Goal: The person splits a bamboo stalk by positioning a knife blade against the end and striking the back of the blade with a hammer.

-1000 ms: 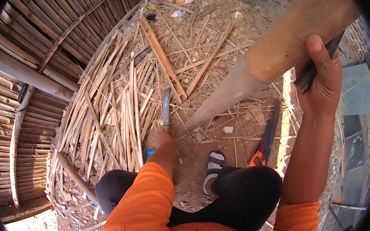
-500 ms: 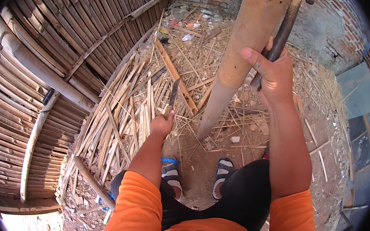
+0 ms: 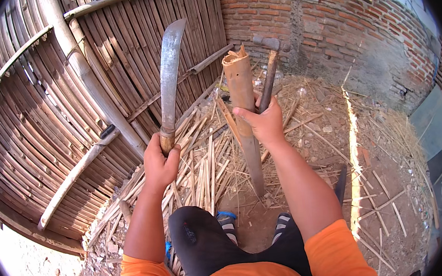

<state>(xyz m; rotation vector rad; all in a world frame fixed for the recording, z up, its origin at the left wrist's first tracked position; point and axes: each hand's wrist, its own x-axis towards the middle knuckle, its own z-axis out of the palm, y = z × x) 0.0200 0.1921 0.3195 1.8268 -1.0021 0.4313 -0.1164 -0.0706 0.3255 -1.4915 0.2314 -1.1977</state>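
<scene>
My left hand [image 3: 160, 163] is closed round the wooden handle of a machete [image 3: 171, 71], its broad curved blade pointing up. A thick bamboo pole [image 3: 241, 83] stands nearly upright before me, its lower end on the ground and its top rim ragged and split. My right hand [image 3: 266, 122] is closed on a hammer [image 3: 268, 84] by its dark handle, head uppermost. The thumb of that hand lies across the pole, so pole and hammer are held side by side. Some of the fingers are hidden behind them.
Bamboo strips [image 3: 208, 170] lie heaped on the left, beside a slatted bamboo wall [image 3: 170, 42]. A brick wall [image 3: 343, 38] closes the far side. Straw and scraps [image 3: 312, 103] cover the ground. Grey panels [image 3: 432, 119] lean at the right. My sandalled feet [image 3: 229, 227] are close to the pole's base.
My left hand has risen, and the machete now points upward, farther from the pole. The pole stands more upright, still held with the hammer. My view has tilted up toward the walls.
</scene>
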